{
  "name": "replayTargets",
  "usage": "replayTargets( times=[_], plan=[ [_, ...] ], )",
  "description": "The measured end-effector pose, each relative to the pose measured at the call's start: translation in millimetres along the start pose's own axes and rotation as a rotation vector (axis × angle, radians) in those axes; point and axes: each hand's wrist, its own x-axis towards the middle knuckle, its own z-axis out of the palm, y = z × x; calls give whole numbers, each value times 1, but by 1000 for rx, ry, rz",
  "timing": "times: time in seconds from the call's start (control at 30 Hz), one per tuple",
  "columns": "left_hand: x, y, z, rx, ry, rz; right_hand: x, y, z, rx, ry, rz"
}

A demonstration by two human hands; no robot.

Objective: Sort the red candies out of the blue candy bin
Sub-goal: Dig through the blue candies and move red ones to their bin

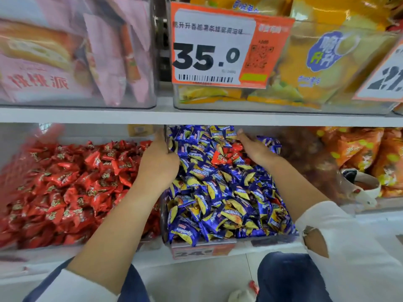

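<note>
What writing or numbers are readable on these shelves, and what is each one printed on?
"35.0": orange price tag on the upper bin; its line of Chinese, QR code and barcode digits are too blurred to read.
"27", cut off: price tag at the right edge.
"24", partly hidden: price label under the blue candy bin.
Chinese characters on the pink packets and yellow bags: blurred.
Candy wrapper print: too small.

On the lower shelf [196, 118] 2 bins stand side by side: the candy bin [218, 240] in the middle, its neighbour bin [65, 245] to the left. A few stray candies [226, 156] lie toward the back of the middle bin, between the left hand [160, 159] (at the dividing wall) and the right hand [256, 149]. A price tag [229, 47] hangs above, fronting an upper bin.
</note>
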Motion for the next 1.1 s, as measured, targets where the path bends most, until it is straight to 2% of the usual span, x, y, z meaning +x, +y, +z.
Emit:
replayTargets(
  times=[0.17,0.23,0.33,0.57,0.67,0.77,0.87,1.03,1.1],
  plan=[
    [-1,1,-2,12,-18,-11,-8,-14,5,93,-105,30],
    [0,1,-3,10,-29,-7,-17,-19,6,190,-127,7],
    [0,2,-3,10,-27,17,-38,-30,12,199,-152,-55],
    [-4,5,-6,5,-48,3,-84,-36,19,192,-127,-258],
    [-5,7,-7,14,-42,8,-97,-29,25,24,-114,-460],
    [-10,8,-8,108,83,117,-107,-17,26,-145,-94,-608],
    [-22,10,-13,108,168,290,-116,-7,19,-147,-101,-624],
    [-47,10,-11,175,-73,441,-121,12,-1,135,-150,-492],
    [-47,9,-9,216,-139,478,-120,17,-9,177,-123,-467]
  ],
)
